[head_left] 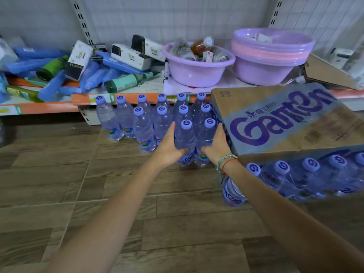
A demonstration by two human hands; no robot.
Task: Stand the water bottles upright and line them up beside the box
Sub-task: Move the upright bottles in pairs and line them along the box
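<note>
Wood-look floor (118,194) below cluttered shelf (49,107). Upright bottles (144,123) in rows left of box (285,123). Left hand (169,146) grips near-left bottle (185,140); right hand (217,144) grips neighbour bottle (205,138), touching box.

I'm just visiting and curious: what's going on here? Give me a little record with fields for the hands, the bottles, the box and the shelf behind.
left hand: holds the left side of the nearest bottle pair
right hand: holds the pair's right side, next to the box
bottles: upright on the floor in rows left of the box
box: cardboard, purple print, resting on a pack of bottles
shelf: two purple basins, blue pouches, white cartons
</note>
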